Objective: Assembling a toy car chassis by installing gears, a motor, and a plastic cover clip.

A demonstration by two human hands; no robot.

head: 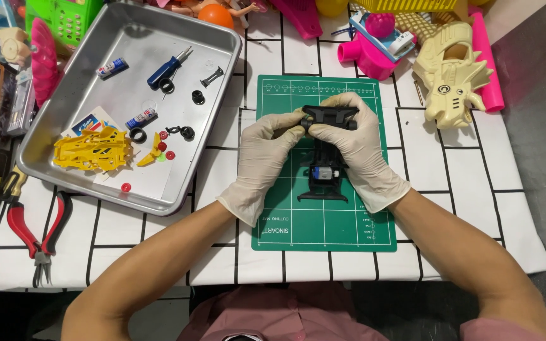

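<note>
Brightness: bright, even light from above across the white gridded tablecloth (450, 189).
Glare: soft sheen on the metal tray (96, 107) floor and rim.
Shadows: short and faint under the gloved left hand (263, 158) and right hand (358, 148).
Focus: sharp at centre, no motion blur.
Edges: slight wide-angle bending; the lower edge lies dimmer.

Wearing thin, cream-white disposable gloves on both hands, left hand (261, 153) and right hand (358, 144) alike, the material wrinkling at the knuckles and bunching loosely at the wrists. Glove cuffs ending just past the wrists, flaring open a little at the edge. Forearms showing bare beyond them. Wearing a dusty-pink top with short sleeves, its folded fabric showing at the lower edge of view.
</note>
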